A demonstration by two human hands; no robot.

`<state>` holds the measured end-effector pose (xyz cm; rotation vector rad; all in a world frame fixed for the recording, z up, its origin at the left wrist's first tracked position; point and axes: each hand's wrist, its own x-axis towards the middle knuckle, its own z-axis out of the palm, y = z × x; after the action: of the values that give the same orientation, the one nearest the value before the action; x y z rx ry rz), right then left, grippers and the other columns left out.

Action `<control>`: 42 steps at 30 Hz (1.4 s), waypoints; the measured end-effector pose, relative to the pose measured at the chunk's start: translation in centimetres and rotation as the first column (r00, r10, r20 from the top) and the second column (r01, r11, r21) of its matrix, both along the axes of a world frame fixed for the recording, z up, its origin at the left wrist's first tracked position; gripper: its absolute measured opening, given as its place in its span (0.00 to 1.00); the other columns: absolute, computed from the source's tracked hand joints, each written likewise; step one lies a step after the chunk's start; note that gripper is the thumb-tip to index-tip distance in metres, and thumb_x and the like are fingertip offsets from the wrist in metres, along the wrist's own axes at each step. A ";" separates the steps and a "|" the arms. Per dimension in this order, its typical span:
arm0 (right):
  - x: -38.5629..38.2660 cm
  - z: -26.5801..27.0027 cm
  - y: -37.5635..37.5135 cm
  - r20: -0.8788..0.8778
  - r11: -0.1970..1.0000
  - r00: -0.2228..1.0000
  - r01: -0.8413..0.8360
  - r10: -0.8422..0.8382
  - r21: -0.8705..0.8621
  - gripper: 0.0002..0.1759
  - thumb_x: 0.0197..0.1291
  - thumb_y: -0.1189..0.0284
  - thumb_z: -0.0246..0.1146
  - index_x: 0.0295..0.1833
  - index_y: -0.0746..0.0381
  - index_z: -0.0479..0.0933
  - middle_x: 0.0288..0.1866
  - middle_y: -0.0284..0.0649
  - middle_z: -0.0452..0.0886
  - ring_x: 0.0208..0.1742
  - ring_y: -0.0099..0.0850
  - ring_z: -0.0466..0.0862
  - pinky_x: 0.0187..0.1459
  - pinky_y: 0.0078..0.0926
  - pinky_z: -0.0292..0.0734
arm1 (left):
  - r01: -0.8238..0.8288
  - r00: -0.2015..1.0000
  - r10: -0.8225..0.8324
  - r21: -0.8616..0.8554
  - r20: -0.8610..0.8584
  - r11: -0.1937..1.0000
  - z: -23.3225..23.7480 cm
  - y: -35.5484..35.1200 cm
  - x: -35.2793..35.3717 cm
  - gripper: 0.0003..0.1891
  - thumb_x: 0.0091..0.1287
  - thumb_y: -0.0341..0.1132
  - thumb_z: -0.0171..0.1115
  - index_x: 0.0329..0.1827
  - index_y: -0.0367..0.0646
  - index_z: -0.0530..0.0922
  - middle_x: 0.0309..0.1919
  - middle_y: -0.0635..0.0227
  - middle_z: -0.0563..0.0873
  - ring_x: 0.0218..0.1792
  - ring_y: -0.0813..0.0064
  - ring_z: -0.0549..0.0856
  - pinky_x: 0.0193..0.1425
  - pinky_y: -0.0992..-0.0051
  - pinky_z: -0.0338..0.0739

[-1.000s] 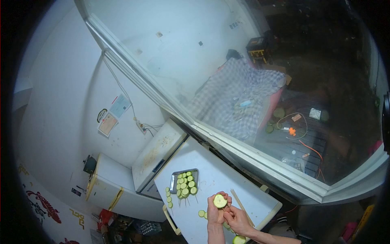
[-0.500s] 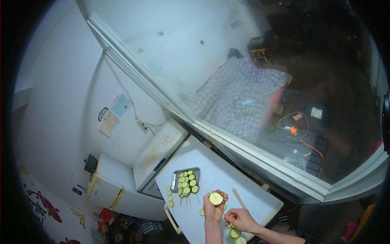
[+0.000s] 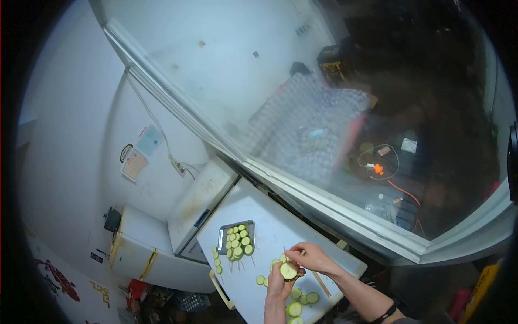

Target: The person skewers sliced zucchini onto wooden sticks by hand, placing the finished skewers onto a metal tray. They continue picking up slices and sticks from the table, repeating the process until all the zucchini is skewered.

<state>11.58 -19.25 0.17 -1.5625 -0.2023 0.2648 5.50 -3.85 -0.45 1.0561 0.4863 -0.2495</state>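
My left hand (image 3: 277, 282) is closed around a round zucchini slice (image 3: 288, 270), its pale cut face showing. More green-rimmed slices (image 3: 283, 258) sit just above it, close to the fingers; whether all are on one stick is hard to see. My right hand (image 3: 314, 257) pinches at the top of these slices, where the thin tip of a skewer shows by the fingertips. Below the hands, several loose zucchini slices (image 3: 294, 309) lie on the white table. Beside the right forearm are wooden skewers (image 3: 322, 284), partly covered by it.
A metal tray (image 3: 222, 233) holds several skewered zucchini slices, sticks jutting over its near edge. Another row of slices (image 3: 217, 260) lies left of it. The white tabletop (image 3: 264, 213) borders a glass partition (image 3: 345, 213); a white appliance (image 3: 197, 208) stands at the left.
My right hand has moved from below the held slice up to its top. My left hand still holds the zucchini. The whole view has shifted slightly.
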 end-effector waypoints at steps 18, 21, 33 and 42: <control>1.8 -5.2 3.8 -0.107 0.990 0.994 -0.006 -0.009 -0.141 0.15 0.58 0.63 0.62 0.29 0.63 0.86 0.23 0.42 0.84 0.27 0.32 0.82 0.35 0.33 0.76 | 0.033 0.989 -0.065 -0.233 -0.131 0.972 -0.4 -1.6 -7.6 0.23 0.79 0.44 0.38 0.50 0.31 0.76 0.43 0.52 0.84 0.51 0.49 0.86 0.61 0.58 0.81; 0.1 -6.0 3.7 -0.046 0.985 0.999 -0.011 0.003 -0.170 0.16 0.61 0.63 0.60 0.33 0.63 0.86 0.27 0.44 0.87 0.30 0.36 0.87 0.39 0.35 0.80 | -0.063 0.980 0.009 -0.271 -0.197 0.960 -1.6 -1.8 -8.6 0.23 0.78 0.44 0.41 0.51 0.31 0.76 0.43 0.52 0.85 0.50 0.50 0.86 0.60 0.59 0.82; -7.5 -12.8 -0.4 -0.315 0.991 0.946 -0.112 0.084 -0.073 0.17 0.70 0.67 0.53 0.37 0.69 0.79 0.24 0.43 0.84 0.28 0.31 0.87 0.34 0.30 0.81 | 0.041 0.975 0.031 0.316 -0.221 0.948 -11.8 0.1 -12.6 0.20 0.79 0.44 0.47 0.55 0.33 0.76 0.45 0.55 0.87 0.46 0.62 0.87 0.58 0.64 0.80; -7.2 -11.3 -2.3 -0.433 0.993 0.898 -0.112 0.082 -0.044 0.16 0.75 0.66 0.53 0.39 0.67 0.77 0.24 0.39 0.83 0.25 0.24 0.82 0.28 0.23 0.75 | -0.074 0.990 0.131 0.973 0.046 0.219 -19.0 11.0 -3.0 0.16 0.63 0.37 0.71 0.46 0.37 0.75 0.40 0.55 0.82 0.42 0.59 0.83 0.48 0.63 0.78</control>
<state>4.38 -21.55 -11.09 -1.5222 0.0788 0.6945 2.49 7.17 -19.46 2.3047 0.7900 0.2445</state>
